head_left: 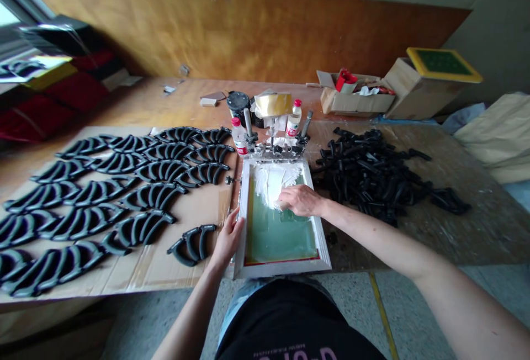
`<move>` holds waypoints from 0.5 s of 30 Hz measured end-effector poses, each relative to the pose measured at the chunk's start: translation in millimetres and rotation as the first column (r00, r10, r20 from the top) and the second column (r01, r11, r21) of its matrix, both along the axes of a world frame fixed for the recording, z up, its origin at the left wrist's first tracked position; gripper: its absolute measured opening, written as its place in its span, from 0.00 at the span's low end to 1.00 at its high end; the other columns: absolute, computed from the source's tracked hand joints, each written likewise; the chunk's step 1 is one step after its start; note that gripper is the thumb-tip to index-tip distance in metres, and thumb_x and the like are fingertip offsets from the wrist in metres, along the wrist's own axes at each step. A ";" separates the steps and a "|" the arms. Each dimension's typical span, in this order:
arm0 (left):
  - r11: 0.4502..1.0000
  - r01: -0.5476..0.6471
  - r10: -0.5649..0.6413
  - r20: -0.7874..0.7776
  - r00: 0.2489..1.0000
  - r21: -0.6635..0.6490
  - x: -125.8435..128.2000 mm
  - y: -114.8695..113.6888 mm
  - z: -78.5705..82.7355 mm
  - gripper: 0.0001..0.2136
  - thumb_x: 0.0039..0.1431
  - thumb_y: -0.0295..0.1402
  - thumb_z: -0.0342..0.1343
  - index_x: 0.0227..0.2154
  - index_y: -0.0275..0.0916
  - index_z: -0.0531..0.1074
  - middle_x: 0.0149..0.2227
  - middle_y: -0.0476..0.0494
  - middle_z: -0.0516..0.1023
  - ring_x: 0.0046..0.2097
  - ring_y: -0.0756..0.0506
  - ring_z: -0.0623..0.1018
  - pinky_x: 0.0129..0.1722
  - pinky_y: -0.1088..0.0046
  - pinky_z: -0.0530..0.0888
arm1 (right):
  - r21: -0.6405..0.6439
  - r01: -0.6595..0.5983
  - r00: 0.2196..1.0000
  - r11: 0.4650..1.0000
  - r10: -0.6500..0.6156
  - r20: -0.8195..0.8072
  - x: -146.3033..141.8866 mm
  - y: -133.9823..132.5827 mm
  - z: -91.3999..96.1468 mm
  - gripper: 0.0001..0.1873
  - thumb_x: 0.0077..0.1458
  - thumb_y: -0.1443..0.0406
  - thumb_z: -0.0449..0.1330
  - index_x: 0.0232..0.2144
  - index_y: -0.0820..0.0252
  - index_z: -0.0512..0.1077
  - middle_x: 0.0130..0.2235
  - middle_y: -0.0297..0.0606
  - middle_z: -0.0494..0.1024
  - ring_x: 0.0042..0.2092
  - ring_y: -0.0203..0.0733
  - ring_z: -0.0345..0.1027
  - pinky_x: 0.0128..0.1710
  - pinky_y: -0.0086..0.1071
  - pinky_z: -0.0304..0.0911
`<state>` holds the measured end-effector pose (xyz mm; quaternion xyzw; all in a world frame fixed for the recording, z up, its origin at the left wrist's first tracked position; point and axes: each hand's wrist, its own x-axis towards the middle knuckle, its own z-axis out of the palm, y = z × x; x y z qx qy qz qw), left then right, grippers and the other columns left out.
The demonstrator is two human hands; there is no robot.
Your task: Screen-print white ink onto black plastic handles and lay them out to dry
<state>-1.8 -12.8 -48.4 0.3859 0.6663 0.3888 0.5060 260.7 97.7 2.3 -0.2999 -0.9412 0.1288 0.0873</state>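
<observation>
Black curved plastic parts (103, 194) sit in neat rows on a cardboard sheet (199, 205) over on the left, and just right of them the left hand (227, 238) is curled around the left rail of a screen-printing frame (285, 265) lying flat at the table's near edge. Right hand (300, 201) rests palm-down on the green mesh with fingers bent at the edge of the white ink (271, 180). It might be pinching a small scraper, but I honestly can't tell, and further right there's a loose pile of black parts (372, 172).
</observation>
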 end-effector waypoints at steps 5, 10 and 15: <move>0.999 0.012 -0.011 0.015 1.000 -0.053 1.4 -0.3 11.4 0.32 0.53 0.49 0.60 0.59 0.42 0.66 0.39 0.42 0.81 0.38 0.42 0.80 0.37 0.68 0.75 | 0.129 0.129 0.988 0.983 -0.115 -0.107 -5.8 2.2 -9.2 0.08 0.56 0.73 0.56 0.33 0.59 0.73 0.36 0.40 0.76 0.43 0.45 0.67 0.40 0.34 0.61; 0.998 0.012 -0.013 -0.011 1.000 -0.065 3.5 -0.8 21.0 0.33 0.53 0.50 0.59 0.61 0.42 0.65 0.38 0.42 0.81 0.37 0.43 0.79 0.34 0.71 0.74 | 0.101 0.029 0.984 0.994 -0.010 -0.180 -1.3 -4.9 -17.7 0.07 0.57 0.72 0.58 0.36 0.60 0.74 0.36 0.41 0.76 0.43 0.45 0.67 0.43 0.35 0.63; 1.000 0.025 -0.025 -0.020 0.999 -0.003 -1.4 -1.7 51.6 0.31 0.54 0.51 0.58 0.59 0.44 0.68 0.41 0.43 0.81 0.37 0.44 0.79 0.34 0.73 0.73 | 0.021 0.312 0.928 0.950 -0.300 -0.222 -9.1 45.8 20.2 0.25 0.56 0.65 0.64 0.56 0.50 0.68 0.45 0.38 0.78 0.45 0.45 0.70 0.44 0.35 0.64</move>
